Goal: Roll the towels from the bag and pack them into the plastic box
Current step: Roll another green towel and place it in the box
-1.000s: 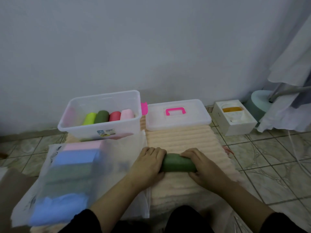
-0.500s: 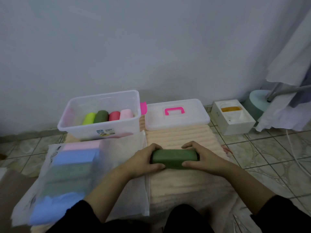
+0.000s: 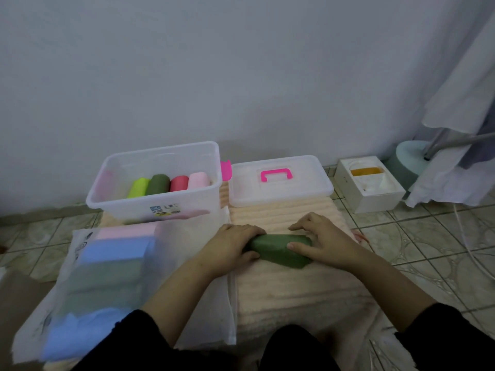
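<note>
A dark green rolled towel (image 3: pixel 278 250) lies on the peach ribbed mat (image 3: pixel 300 287). My left hand (image 3: pixel 233 245) grips its left end. My right hand (image 3: pixel 321 239) holds its right end, fingers curled over the top and thumb on the near side. The clear plastic box (image 3: pixel 158 202) stands at the back left and holds several rolled towels: lime, dark green, red and pink. A translucent bag (image 3: pixel 88 287) at the left holds folded pink, blue and green towels.
The box's clear lid (image 3: pixel 281 180) with a pink handle lies right of the box. A white carton (image 3: pixel 369 186) sits further right, beside a teal stand base (image 3: pixel 407 162) and hanging white cloth (image 3: pixel 460 124). Tiled floor surrounds the mat; a wall rises behind.
The green roll has been lifted and turned between my hands, then set back on the mat, tilted slightly. Both hands stay on its ends.
</note>
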